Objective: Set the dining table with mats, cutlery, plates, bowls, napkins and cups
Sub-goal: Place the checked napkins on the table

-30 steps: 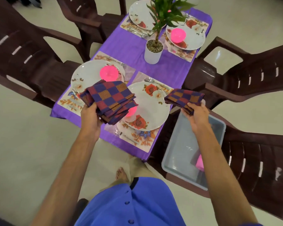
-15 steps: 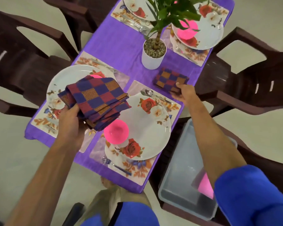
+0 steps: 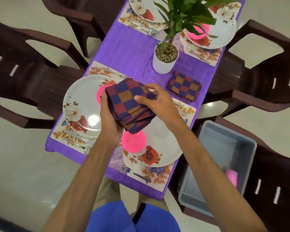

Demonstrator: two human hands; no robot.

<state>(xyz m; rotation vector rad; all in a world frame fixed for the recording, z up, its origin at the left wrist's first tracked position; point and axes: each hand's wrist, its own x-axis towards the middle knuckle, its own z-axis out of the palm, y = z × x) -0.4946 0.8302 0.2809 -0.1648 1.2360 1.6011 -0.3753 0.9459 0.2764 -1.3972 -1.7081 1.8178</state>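
Fingers point(image 3: 141, 99) of the right hand point(image 3: 156, 104) curl over the top of the stack of checked napkins point(image 3: 129, 104), thumb pressed on its upper fold, while the left hand point(image 3: 108, 118) grips the same stack from below, its fingers wrapped round the near edge. Taking the white plant pot point(image 3: 164, 62) as the mark: the purple-clothed counter point(image 3: 131, 47) spreads beneath it, dark chairs point(image 3: 23, 67) flank it on both sides, and a grey tub point(image 3: 221, 158) sits on a chair well toward the person and to the right. Floral plates point(image 3: 80, 101) with pink bowls point(image 3: 134, 141) lie nearer the person than the pot. The stack hangs above these plates, and a single folded napkin point(image 3: 184, 86) lies just beside the pot.
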